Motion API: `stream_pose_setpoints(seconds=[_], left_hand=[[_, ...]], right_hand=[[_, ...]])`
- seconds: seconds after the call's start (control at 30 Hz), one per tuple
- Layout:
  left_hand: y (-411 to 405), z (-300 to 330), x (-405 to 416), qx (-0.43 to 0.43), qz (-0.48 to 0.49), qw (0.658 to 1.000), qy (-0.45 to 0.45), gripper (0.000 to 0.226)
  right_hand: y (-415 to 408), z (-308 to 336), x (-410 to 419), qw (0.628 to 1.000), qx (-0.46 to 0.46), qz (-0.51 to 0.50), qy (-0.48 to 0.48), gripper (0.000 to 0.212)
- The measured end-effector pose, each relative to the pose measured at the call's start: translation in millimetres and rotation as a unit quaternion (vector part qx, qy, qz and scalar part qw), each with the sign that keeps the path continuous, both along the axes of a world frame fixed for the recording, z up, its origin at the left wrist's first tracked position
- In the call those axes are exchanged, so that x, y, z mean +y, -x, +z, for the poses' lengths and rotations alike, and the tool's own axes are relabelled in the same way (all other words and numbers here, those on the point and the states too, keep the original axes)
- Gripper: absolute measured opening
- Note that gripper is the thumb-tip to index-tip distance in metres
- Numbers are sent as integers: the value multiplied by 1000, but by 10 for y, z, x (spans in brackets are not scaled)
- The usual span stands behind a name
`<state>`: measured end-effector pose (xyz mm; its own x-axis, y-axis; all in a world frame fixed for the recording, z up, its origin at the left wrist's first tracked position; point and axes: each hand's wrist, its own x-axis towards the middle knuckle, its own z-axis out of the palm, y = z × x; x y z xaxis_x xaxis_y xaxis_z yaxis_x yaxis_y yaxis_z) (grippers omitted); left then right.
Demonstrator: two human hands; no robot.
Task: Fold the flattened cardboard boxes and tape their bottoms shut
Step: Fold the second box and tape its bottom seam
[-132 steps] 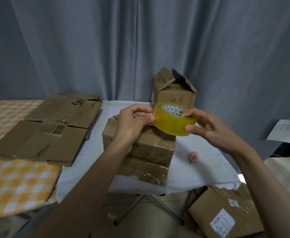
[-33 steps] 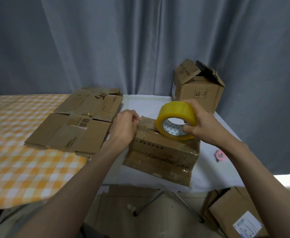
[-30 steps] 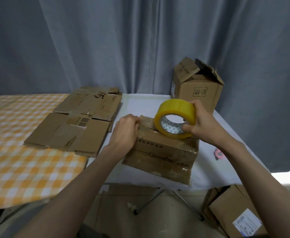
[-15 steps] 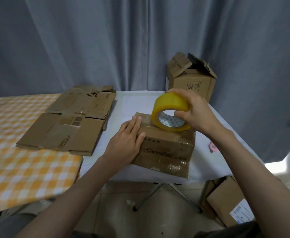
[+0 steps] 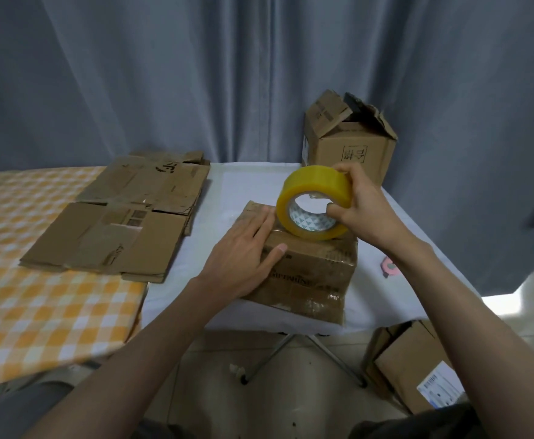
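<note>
A grey curtain point(image 5: 164, 74) hung behind everything, closing off the back of the work area. In front of it stood two surfaces side by side: a table under an orange checked cloth point(image 5: 22, 296) on the left and a small white-covered table point(image 5: 170, 280) in the middle.

The flattened cardboard boxes point(image 5: 117, 223) lay stacked across the join of the two tables, within reach of the left arm, presumably waiting their turn. A folded box point(image 5: 351, 144) stood at the far right corner of the white table with its top flaps loose and open, apparently set aside. Another box point(image 5: 417, 369) sat on the floor to the right, below the table edge.

The box in work point(image 5: 310, 274) rested near the front edge of the white table, its flapped face turned up. That position suited taping, since the seam faced the person.

The left hand point(image 5: 243, 258) lay flat on the box's left top, fingers straight and spread, thumb over the near edge; it seemed to be pressing down the tape end and steadying the box. The right hand point(image 5: 364, 213) gripped the yellow tape roll point(image 5: 314, 204), thumb hooked through the core and fingers over the outer rim. The roll stood on its edge, touching the top of the box, so tape could be drawn along the seam to the right.

A small pink object point(image 5: 389, 266) lay on the white table just right of the box, partly hidden by the right forearm; what it was could not be told.
</note>
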<state>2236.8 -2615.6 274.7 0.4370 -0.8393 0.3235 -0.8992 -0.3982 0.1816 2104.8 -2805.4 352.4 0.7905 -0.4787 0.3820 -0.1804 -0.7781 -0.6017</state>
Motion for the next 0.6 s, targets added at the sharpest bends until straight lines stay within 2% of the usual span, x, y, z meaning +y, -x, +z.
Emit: stream_pose_setpoints(seconds=[0.1, 0.2, 0.33, 0.43, 0.6], left_hand=[[2, 2, -3, -11, -1, 1000, -14, 80], [-15, -16, 11, -7, 10, 1000, -22, 81], [-41, -15, 33, 11, 8, 1000, -21, 84], [-60, -25, 15, 18, 4, 1000, -23, 82], [-84, -40, 5, 20, 1, 999, -29, 82]], right_hand=[[47, -57, -15, 999, 21, 3, -27, 49], [93, -59, 30, 999, -26, 10, -20, 41], [279, 115, 5, 997, -48, -48, 41, 51], [538, 224, -173, 987, -8, -126, 98, 61], [726, 131, -286, 983, 71, -114, 121, 63]])
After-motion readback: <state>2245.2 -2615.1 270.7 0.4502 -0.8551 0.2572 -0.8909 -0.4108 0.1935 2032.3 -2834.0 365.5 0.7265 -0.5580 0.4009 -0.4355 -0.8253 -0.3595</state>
